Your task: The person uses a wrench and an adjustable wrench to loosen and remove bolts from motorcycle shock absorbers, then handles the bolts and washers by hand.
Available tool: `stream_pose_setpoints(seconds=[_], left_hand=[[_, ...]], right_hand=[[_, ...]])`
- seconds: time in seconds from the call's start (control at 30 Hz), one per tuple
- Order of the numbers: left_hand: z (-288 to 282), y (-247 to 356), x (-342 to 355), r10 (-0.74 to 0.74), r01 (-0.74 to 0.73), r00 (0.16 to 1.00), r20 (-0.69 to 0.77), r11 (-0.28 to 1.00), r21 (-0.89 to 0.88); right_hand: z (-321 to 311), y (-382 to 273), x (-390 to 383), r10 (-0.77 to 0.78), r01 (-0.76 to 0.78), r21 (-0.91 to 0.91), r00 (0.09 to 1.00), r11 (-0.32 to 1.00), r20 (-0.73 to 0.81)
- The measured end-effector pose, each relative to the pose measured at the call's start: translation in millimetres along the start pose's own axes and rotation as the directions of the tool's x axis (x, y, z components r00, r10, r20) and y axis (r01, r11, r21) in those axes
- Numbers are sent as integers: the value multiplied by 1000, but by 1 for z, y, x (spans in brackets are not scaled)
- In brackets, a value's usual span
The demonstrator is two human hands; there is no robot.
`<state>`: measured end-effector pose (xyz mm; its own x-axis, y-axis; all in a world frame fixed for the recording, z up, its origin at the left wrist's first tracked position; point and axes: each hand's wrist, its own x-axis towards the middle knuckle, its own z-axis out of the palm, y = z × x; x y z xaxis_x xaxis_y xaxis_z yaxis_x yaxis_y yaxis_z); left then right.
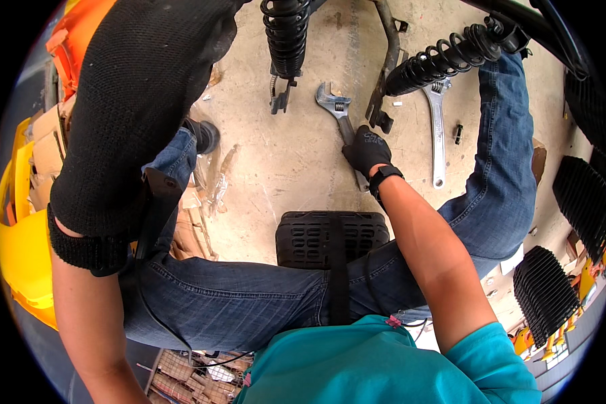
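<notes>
My right hand (368,151), in a black glove, is closed around the dark handle of an adjustable wrench (334,102) low over the concrete floor. The wrench's silver jaw points away from me. Just right of that hand is the lower end of a bent metal tube (388,60). Large and close on the left, my left hand (148,101) wears a black knit glove. Its fingers cannot be made out. Ahead hang two black coil-spring shock absorbers, one upright (287,40) and one slanted (444,59).
A second adjustable wrench (438,138), silver, lies on the floor with a dark bolt (458,134) to its right. A black slotted plastic box (303,239) sits between my legs. Yellow panels (30,256) and cardboard are at left; black ribbed parts (545,293) are at right.
</notes>
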<state>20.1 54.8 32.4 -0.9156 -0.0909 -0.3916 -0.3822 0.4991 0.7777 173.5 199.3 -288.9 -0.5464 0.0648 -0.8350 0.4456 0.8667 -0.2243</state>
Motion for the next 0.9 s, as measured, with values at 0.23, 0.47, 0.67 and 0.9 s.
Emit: stream_pose_setpoints(seconds=[0.23,0.47,0.67,0.9], left_hand=[[-32,-23,16,531,-620,772,350,506,600],[-28,-27,14,155,-175,957,245,983,61],[-24,-31,16,435,-498,864,255,813,302],[-24,-23,15,470,-567,823,318,706,425]], right_hand=[[12,6,2,-37,38,20,998,999,-51],[8,4,3,0,2,43,999,999,-52],[1,-1,-2,22,-22,33,1000,999,-4],[2,0,0,16,-16,14,1000,1000,-14]])
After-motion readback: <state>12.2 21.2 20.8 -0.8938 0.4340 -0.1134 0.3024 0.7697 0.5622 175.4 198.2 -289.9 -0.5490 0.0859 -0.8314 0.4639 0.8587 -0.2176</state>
